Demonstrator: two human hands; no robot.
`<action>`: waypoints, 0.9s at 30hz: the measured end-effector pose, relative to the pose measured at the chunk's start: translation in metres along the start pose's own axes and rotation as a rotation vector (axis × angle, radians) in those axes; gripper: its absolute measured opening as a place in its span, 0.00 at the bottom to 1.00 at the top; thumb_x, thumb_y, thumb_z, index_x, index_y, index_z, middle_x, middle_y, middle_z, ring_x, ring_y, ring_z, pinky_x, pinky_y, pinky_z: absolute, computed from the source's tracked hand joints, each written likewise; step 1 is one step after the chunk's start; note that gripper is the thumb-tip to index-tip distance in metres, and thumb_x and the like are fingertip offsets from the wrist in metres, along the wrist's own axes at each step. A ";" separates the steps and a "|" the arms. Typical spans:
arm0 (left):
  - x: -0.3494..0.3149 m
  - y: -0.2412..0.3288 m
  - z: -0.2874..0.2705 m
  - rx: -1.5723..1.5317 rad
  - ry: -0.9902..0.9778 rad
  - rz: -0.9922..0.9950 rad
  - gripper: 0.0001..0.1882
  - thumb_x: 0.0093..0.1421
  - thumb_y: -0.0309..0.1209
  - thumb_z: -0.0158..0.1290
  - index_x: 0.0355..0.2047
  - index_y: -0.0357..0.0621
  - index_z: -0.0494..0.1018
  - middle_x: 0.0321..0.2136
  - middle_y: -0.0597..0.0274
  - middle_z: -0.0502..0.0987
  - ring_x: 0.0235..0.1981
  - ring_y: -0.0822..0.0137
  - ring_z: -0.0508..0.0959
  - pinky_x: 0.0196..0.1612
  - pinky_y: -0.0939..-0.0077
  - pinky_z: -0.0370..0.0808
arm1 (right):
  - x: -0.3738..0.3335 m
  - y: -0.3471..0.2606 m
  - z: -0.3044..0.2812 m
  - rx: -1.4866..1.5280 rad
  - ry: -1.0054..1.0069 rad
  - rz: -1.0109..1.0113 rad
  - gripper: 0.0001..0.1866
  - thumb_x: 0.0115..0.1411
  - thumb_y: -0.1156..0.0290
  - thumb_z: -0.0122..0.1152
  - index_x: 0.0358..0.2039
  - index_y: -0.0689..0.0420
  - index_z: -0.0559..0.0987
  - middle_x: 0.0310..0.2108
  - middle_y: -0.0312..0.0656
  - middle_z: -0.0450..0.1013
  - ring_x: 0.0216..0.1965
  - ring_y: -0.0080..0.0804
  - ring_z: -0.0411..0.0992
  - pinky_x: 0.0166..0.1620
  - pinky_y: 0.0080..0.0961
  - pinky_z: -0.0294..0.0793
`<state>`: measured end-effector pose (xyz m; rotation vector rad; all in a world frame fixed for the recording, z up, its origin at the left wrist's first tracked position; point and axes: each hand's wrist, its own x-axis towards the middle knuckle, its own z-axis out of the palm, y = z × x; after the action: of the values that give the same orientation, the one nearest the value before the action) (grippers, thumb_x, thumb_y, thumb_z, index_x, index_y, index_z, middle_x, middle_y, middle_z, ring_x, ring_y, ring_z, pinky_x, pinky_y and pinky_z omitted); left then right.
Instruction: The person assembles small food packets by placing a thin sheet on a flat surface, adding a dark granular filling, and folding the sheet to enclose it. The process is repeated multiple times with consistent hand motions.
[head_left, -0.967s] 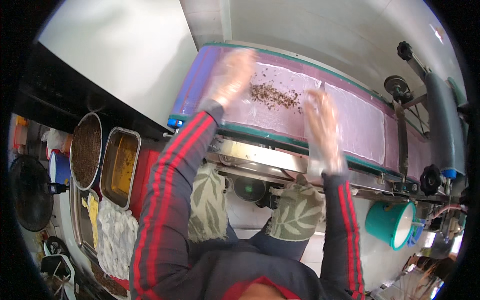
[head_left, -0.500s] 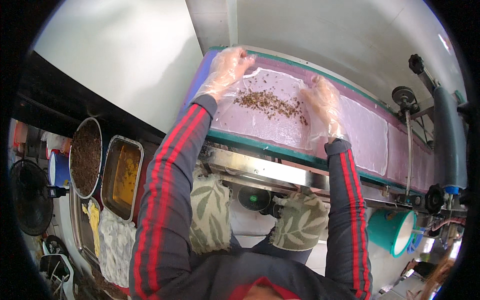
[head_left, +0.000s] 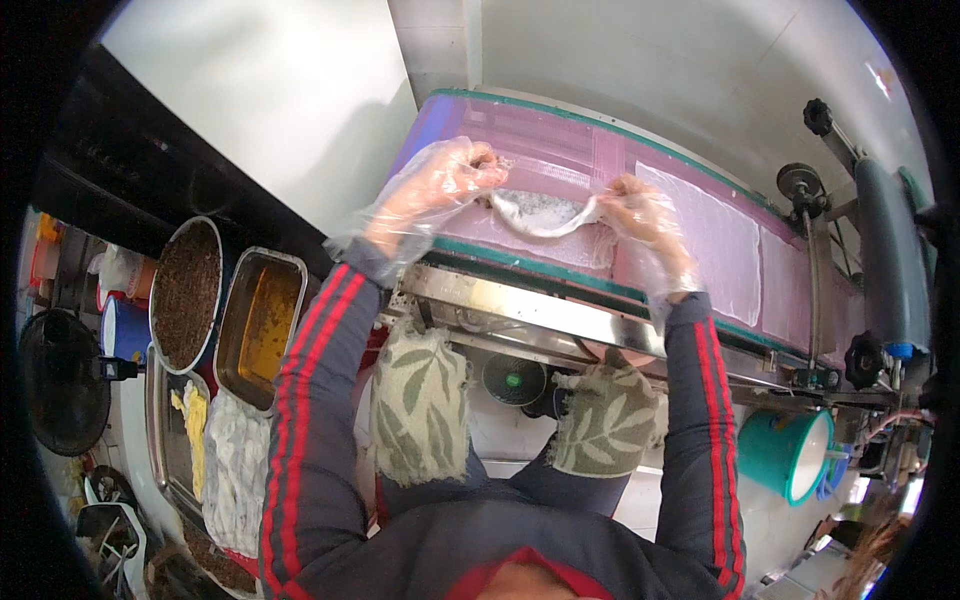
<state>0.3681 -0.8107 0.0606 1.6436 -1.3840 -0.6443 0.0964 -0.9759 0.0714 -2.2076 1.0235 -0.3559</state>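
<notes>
My left hand and my right hand both wear loose clear plastic gloves. Between them, a thin, wet white sheet has its far edge raised and folded toward me, sagging in the middle. Its right corner is pinched in my right fingers; my left fingers are closed at the other corner. Dark bits of filling show through the folded layer; most of the filling is hidden. Beneath lies a pink mesh belt with green edges. Another flat white sheet rests on it to the right of my right hand.
A steel rail runs along the belt's near side. Right of the belt stands a grey roller with black knobs. At left are a round tub of dark crumbly filling, a steel pan of yellowish liquid and a white cloth. A green bucket stands lower right.
Both hands have drawn nearer to me, bringing the sheet's far edge over the filling, which lay exposed before. Pink belt now shows where the sheet's far part was.
</notes>
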 end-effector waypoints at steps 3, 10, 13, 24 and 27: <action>-0.013 0.002 0.010 0.544 0.062 0.221 0.16 0.61 0.42 0.59 0.37 0.41 0.81 0.36 0.49 0.81 0.41 0.47 0.80 0.47 0.54 0.74 | -0.003 -0.014 0.032 -0.356 0.279 -0.527 0.14 0.58 0.63 0.67 0.40 0.58 0.84 0.38 0.51 0.81 0.43 0.50 0.78 0.48 0.42 0.77; -0.052 0.013 0.016 0.496 0.047 0.149 0.13 0.60 0.40 0.58 0.37 0.45 0.82 0.36 0.49 0.81 0.43 0.46 0.79 0.46 0.49 0.74 | -0.046 -0.036 0.027 0.058 -0.099 -0.123 0.09 0.59 0.70 0.60 0.36 0.57 0.86 0.38 0.52 0.81 0.43 0.53 0.77 0.50 0.45 0.76; -0.060 0.011 0.016 0.646 0.299 0.345 0.12 0.58 0.37 0.59 0.36 0.43 0.82 0.33 0.48 0.81 0.41 0.46 0.80 0.46 0.49 0.75 | -0.049 -0.042 0.033 -0.194 0.077 -0.461 0.09 0.61 0.69 0.61 0.39 0.58 0.84 0.37 0.51 0.80 0.41 0.50 0.77 0.47 0.42 0.76; -0.132 0.040 -0.023 0.585 0.330 0.346 0.08 0.62 0.34 0.58 0.38 0.46 0.81 0.41 0.55 0.82 0.45 0.51 0.80 0.51 0.57 0.75 | -0.082 -0.003 0.032 -0.141 0.110 -0.462 0.11 0.59 0.71 0.66 0.43 0.54 0.83 0.38 0.48 0.78 0.42 0.49 0.77 0.46 0.42 0.76; -0.185 0.055 -0.068 0.583 0.581 -0.004 0.15 0.67 0.39 0.54 0.44 0.41 0.78 0.34 0.49 0.82 0.38 0.50 0.83 0.44 0.59 0.77 | -0.096 -0.010 0.024 -0.323 0.246 -0.553 0.16 0.59 0.73 0.65 0.49 0.54 0.81 0.44 0.47 0.78 0.46 0.49 0.76 0.48 0.41 0.75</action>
<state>0.3502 -0.6148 0.1147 2.0602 -1.1791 0.2716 0.0507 -0.8879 0.0637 -2.7825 0.5978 -0.7678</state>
